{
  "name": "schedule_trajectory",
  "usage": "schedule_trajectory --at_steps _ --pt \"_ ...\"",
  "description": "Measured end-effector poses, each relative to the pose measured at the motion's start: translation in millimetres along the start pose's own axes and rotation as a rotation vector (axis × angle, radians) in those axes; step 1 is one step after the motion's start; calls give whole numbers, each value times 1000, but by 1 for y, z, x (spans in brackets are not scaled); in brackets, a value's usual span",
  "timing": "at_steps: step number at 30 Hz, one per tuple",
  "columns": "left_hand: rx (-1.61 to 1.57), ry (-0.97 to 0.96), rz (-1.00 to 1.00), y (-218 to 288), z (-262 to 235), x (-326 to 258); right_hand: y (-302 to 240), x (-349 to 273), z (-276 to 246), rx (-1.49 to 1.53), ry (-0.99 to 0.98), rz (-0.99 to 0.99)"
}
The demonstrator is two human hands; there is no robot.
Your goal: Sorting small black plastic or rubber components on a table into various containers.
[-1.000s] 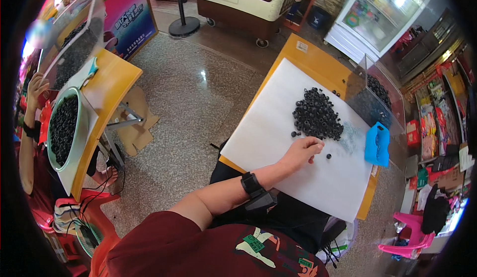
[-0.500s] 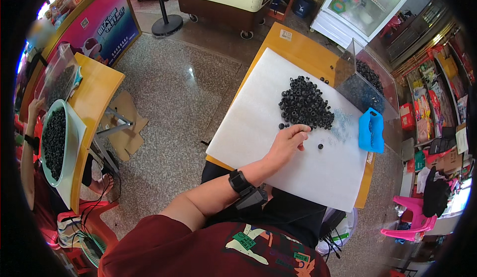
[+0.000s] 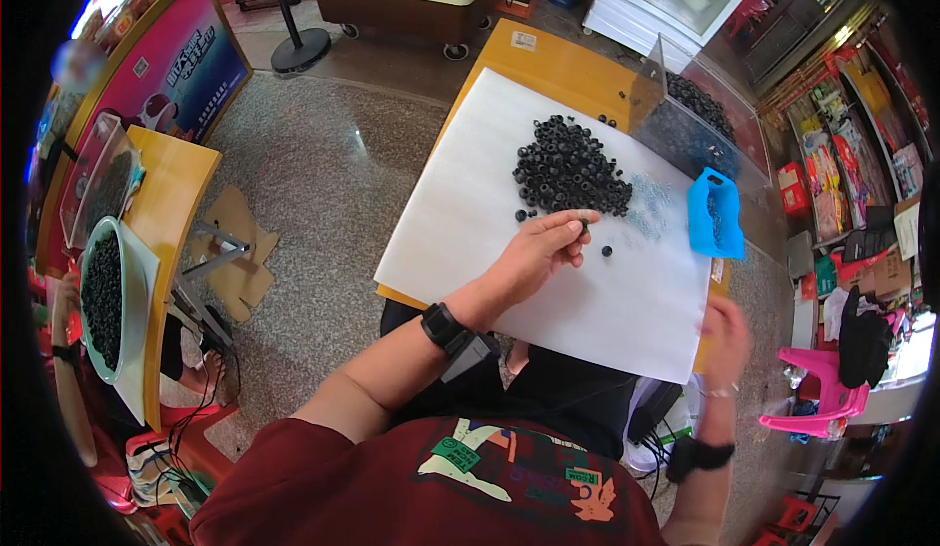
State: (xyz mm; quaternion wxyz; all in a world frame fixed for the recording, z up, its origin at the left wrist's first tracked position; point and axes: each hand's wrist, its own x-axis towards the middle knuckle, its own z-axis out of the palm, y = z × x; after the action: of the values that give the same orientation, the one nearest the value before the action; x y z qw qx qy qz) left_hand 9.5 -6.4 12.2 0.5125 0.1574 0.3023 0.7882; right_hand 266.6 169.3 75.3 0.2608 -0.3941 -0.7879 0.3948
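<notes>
Your left hand [image 3: 539, 254] pinches a small dark piece [image 3: 586, 224] over the white sheet [image 3: 460, 184], near the black pile [image 3: 568, 169]; your right hand [image 3: 725, 340] is blurred at the table [image 3: 558, 60] edge, its grip unclear. That large pile seems left; how much is done doesn't show.

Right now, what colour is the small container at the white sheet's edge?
The container is blue, best in head view.

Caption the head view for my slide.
Left hand holding a small black piece over a white sheet near piled black beads; right hand, blurred, by the sheet's right edge.
</notes>
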Motion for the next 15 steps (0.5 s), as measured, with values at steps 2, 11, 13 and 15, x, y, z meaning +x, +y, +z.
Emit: schedule_trajectory --at_steps 2,11,13,15 --pt "2 23 10 1 1 0 -28 15 59 40 -249 -207" --pt "86 26 55 -7 -6 5 -65 33 151 381 -320 -175" --pt "125 35 67 -8 -6 5 -64 34 154 387 -320 -207" --pt "176 51 86 -8 -6 4 -61 35 153 381 -328 -192"
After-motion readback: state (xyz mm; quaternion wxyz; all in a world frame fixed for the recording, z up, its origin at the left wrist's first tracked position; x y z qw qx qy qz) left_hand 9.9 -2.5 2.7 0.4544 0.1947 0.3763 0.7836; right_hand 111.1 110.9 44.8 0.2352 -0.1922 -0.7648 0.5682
